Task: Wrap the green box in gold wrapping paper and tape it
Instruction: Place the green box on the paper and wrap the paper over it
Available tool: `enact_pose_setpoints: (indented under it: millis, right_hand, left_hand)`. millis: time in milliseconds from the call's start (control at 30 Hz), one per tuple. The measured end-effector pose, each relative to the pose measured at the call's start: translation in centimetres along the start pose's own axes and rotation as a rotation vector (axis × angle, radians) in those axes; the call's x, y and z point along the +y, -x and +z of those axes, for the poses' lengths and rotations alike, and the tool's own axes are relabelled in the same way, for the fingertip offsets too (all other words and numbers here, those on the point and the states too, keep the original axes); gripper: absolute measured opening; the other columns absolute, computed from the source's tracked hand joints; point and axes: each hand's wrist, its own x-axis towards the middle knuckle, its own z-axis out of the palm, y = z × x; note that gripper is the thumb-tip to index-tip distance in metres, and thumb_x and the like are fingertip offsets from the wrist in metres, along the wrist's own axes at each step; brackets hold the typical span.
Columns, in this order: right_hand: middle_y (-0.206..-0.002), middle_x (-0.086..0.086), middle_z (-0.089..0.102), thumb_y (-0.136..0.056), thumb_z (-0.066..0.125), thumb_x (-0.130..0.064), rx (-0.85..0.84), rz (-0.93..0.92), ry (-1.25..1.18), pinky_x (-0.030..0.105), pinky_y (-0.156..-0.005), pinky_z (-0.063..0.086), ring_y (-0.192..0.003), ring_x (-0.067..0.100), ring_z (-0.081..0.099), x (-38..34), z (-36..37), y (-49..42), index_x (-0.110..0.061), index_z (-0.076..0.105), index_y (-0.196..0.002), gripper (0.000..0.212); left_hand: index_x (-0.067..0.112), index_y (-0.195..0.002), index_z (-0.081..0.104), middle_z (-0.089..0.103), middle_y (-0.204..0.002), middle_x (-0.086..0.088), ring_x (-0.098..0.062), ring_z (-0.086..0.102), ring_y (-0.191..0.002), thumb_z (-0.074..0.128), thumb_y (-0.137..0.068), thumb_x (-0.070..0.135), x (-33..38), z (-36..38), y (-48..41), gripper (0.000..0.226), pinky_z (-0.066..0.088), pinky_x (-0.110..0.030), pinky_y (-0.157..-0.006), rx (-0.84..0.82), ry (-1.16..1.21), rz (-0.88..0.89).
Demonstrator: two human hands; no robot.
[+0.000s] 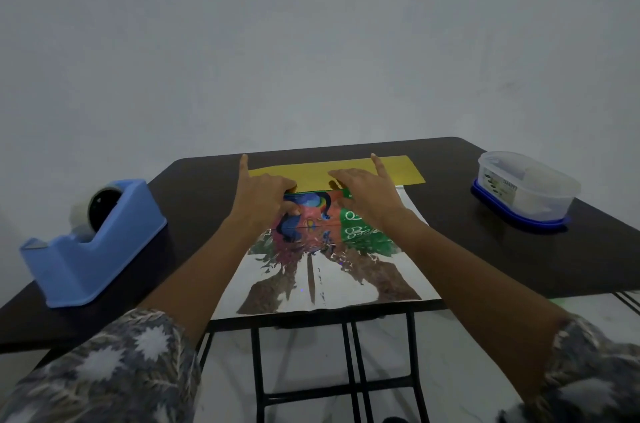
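Lowest in the frame, the wrapping paper [346, 287] lay shiny side up, its near edge overhanging the table [194, 180]. At centre sat the green box [329, 215], both hands on its far edge: the left hand [263, 197] curled over it, the right hand [367, 190] pressing flat — each forefinger raised. Beyond, a gold flap lay folded. Left, the tape dispenser [93, 239]; right, a plastic container [523, 187]. The slick paper could likely slide — skewing the fold.

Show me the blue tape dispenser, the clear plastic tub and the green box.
Blue plastic tape dispenser [93, 249], head view: its side wall.
Clear plastic tub with blue lid [526, 187], head view: its front wall.
Green printed box [360, 225], head view: its top face.
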Motion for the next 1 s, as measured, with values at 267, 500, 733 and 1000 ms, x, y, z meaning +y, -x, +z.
enact_pose_setpoints:
  millis: [267, 500, 733, 1000]
  right_hand:
    - [-0.146, -0.008, 0.042, -0.092, 0.053, -0.041, -0.001, 0.023, -0.064, 0.042, -0.116, 0.005, -0.135, 0.012, 0.038, -0.1, -0.1, 0.5, -0.027, 0.041, -0.139, 0.05]
    - [-0.158, -0.003, 0.011, -0.087, -0.006, -0.064, -0.027, -0.055, 0.119, 0.043, -0.117, 0.003, -0.146, 0.018, 0.014, 3.4, 1.5, 2.8, -0.027, 0.012, -0.151, 0.076]
    - [-0.156, -0.001, 0.024, -0.072, -0.028, -0.071, 0.109, 0.173, -0.033, 0.041, -0.117, 0.0, -0.145, 0.016, 0.017, 6.1, 0.8, 4.4, -0.023, 0.022, -0.149, 0.104]
    - [-0.16, -0.002, -0.003, -0.09, 0.023, -0.061, -0.048, -0.088, -0.041, 0.043, -0.118, 0.0, -0.147, 0.013, 0.0, -0.8, -0.1, -1.1, -0.023, -0.003, -0.151, 0.076]
  left_hand:
    - [0.03, -0.115, 0.062, 0.062, -0.119, 0.014, -0.011, 0.038, -0.135, 0.049, -0.087, 0.058, -0.2, 0.7, 0.4, 0.041, -0.009, -0.056, -0.112, 0.045, -0.004, 0.053]
    - [0.028, -0.119, 0.06, 0.063, -0.118, 0.007, -0.011, 0.049, -0.122, 0.045, -0.089, 0.058, -0.3, 1.2, 0.5, 0.045, -0.007, -0.055, -0.112, 0.045, -0.009, 0.03]
    - [0.03, -0.123, 0.057, 0.056, -0.132, 0.01, -0.011, 0.033, -0.137, 0.045, -0.091, 0.055, -0.2, 1.2, 0.9, 0.043, -0.006, -0.053, -0.113, 0.084, 0.015, 0.029]
    - [0.028, -0.122, 0.061, 0.057, -0.132, 0.003, -0.012, 0.032, -0.138, 0.061, -0.084, 0.048, -0.1, 2.1, 1.1, 0.043, -0.004, -0.054, -0.112, 0.167, 0.153, -0.036]
